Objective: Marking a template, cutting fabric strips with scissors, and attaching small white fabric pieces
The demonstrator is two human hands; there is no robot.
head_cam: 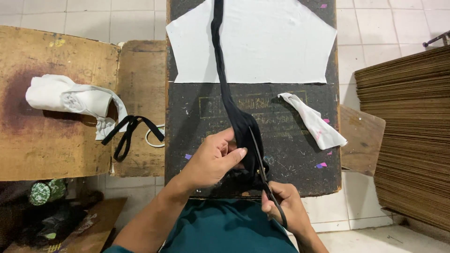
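- The black fabric strip (228, 98) runs down the middle of the dark work board (290, 154), its lower end bunched near the board's near edge.
- The left hand (213, 159) pinches that bunched end, fingers closed on it — apparently to keep it taut for the blades.
- The right hand (283, 206), just off the board's near edge, grips the scissors (262, 173), blades narrowly parted against the strip.
- A white cut fabric piece (253, 42) covers the board's far end; a white scrap (314, 122) lies towards its right side.
- Left of the board sits a white bundle (70, 98); right of it — stacked cardboard sheets (412, 136).
- A faded rectangular stencil mark shows mid-board.
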